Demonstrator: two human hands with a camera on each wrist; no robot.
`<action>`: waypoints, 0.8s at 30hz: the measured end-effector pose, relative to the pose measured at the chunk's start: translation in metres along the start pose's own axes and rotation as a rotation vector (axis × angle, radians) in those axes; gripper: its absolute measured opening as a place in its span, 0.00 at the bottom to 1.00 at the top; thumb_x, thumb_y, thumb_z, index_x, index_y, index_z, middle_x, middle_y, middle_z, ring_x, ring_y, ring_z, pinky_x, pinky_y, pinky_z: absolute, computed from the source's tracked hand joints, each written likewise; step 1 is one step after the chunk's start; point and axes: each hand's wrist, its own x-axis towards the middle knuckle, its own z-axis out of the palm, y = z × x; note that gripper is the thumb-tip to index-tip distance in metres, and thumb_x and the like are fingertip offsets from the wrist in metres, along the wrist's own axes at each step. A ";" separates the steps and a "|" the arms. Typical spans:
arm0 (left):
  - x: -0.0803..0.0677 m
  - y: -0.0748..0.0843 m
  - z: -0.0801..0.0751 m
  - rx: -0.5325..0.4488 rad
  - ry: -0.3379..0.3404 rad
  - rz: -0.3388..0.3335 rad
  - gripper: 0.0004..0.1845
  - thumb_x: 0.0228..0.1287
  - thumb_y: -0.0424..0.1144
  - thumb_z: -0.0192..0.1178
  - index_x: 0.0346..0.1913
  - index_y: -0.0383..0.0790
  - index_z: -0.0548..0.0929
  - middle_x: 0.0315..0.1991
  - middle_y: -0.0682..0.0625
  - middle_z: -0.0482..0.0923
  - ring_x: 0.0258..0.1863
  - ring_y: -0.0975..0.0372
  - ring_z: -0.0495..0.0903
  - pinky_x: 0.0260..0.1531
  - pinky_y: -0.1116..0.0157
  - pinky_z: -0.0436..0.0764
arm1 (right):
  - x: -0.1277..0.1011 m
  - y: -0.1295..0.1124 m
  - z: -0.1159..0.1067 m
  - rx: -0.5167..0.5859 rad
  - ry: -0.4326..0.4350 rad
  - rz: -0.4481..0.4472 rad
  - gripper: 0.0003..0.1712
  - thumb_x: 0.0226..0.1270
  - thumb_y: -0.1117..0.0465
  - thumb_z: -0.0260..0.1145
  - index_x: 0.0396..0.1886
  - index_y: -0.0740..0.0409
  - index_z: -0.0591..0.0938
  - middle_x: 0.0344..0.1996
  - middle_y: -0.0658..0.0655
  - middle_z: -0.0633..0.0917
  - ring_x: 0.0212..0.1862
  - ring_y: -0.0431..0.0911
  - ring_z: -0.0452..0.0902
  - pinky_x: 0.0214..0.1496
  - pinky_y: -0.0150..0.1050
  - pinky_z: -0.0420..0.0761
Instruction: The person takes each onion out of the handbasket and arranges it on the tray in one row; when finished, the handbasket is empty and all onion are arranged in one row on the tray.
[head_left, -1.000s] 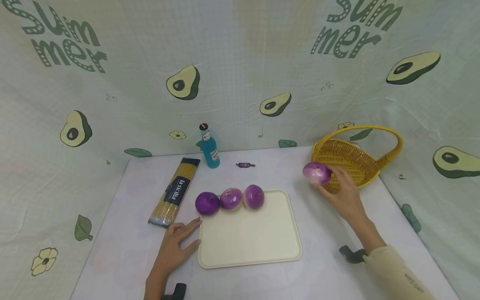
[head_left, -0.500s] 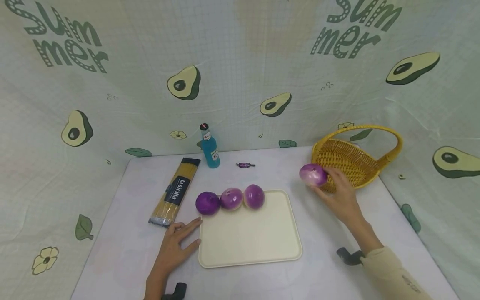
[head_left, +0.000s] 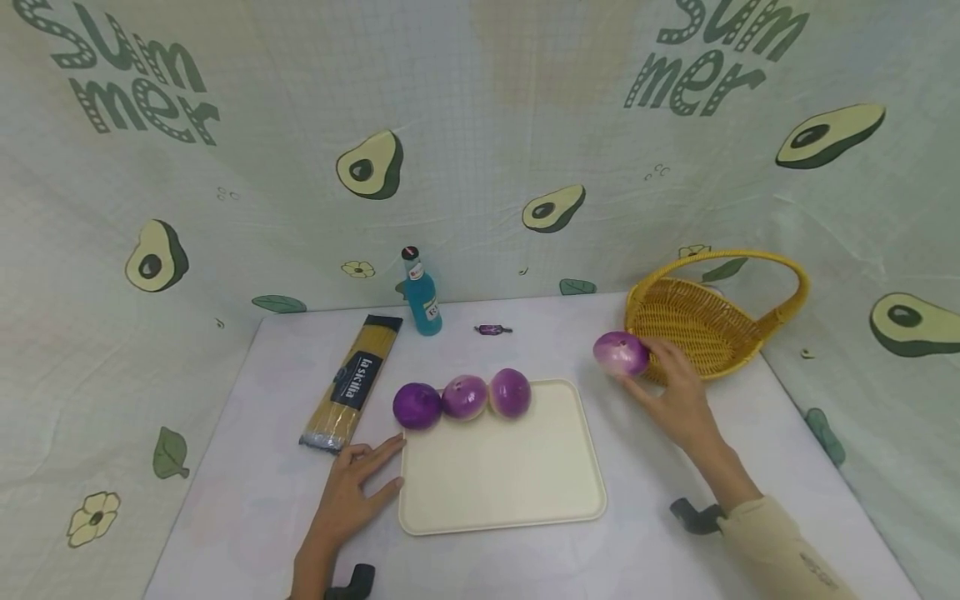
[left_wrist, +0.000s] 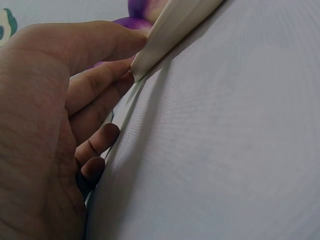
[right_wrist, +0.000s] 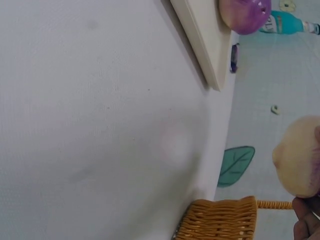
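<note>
In the head view my right hand point(head_left: 677, 400) pinches a purple-and-white turnip point(head_left: 620, 354) between thumb and fingers, just left of the basket and above the table. The turnip's pale underside with a small nub shows in the right wrist view. A cream rectangular tray point(head_left: 502, 475) lies mid-table. Along its far edge sit a dark purple turnip point(head_left: 417, 407), a paler one point(head_left: 465, 397) and a third turnip point(head_left: 511, 393). My left hand point(head_left: 350, 492) rests beside the tray, its extended thumb and fingertips touching the left rim; the left wrist view shows this contact close up.
A yellow wicker basket point(head_left: 697, 321) with a tall handle stands at the back right. Behind the tray are a blue bottle point(head_left: 423, 300) and a small purple wrapped candy point(head_left: 492, 330). A pasta packet point(head_left: 352, 383) lies at left. A printed cloth point(head_left: 465, 125) hangs behind the table.
My right hand has moved slightly left and toward me with the turnip, away from the basket. The left hand and the tray stay in place.
</note>
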 end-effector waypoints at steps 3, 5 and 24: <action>0.000 0.000 0.000 -0.011 0.006 0.009 0.33 0.56 0.52 0.71 0.67 0.67 0.76 0.64 0.67 0.75 0.50 0.65 0.65 0.53 0.50 0.68 | -0.001 -0.001 0.002 0.009 0.001 -0.004 0.39 0.53 0.64 0.80 0.65 0.63 0.75 0.60 0.66 0.75 0.61 0.64 0.70 0.58 0.66 0.71; 0.000 -0.001 0.000 -0.015 0.011 0.020 0.33 0.56 0.52 0.71 0.67 0.67 0.77 0.64 0.67 0.75 0.50 0.65 0.65 0.53 0.51 0.68 | -0.002 -0.002 0.003 0.009 0.003 -0.007 0.39 0.52 0.64 0.80 0.64 0.64 0.75 0.60 0.66 0.75 0.61 0.64 0.70 0.58 0.65 0.71; 0.000 0.002 -0.001 -0.018 0.006 0.020 0.33 0.56 0.51 0.71 0.67 0.65 0.77 0.64 0.66 0.75 0.50 0.65 0.65 0.53 0.52 0.68 | -0.006 -0.003 0.012 0.012 -0.012 0.000 0.39 0.54 0.63 0.79 0.65 0.64 0.74 0.61 0.66 0.74 0.62 0.64 0.69 0.60 0.65 0.70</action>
